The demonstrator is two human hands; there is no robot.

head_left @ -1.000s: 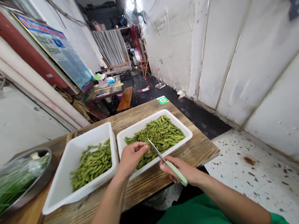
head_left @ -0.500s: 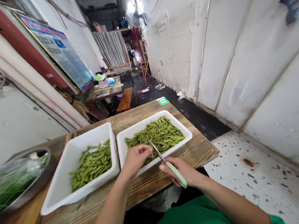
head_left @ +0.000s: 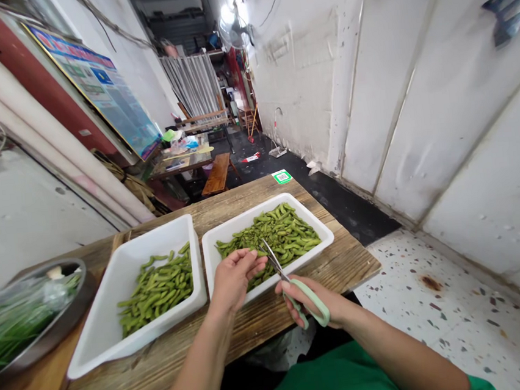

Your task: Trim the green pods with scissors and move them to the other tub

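My right hand (head_left: pixel 309 297) is closed around the pale green handles of a pair of scissors (head_left: pixel 315 303), whose blades are a little apart and point forward over the right tray. My left hand (head_left: pixel 235 277) pinches a green bean pod (head_left: pixel 261 253) beside the blade tips. Beneath both hands, the white right tray (head_left: pixel 326 237) holds a heap of green pods (head_left: pixel 286 232), with small cut bits among them. To its left stands a deeper white tray (head_left: pixel 94 333) with more green pods (head_left: pixel 161 287) in it.
Both trays stand on a wooden table (head_left: pixel 255 336). A metal bowl (head_left: pixel 86 279) with bagged green stalks is at the left edge. A green QR card (head_left: pixel 282 177) lies at the far edge. Beyond are a wooden bench (head_left: pixel 216 174) and a cluttered table (head_left: pixel 178 163).
The scissors have opened, their blades and handles now spread apart. My left hand has turned and risen slightly, and a pod now shows at its fingertips.
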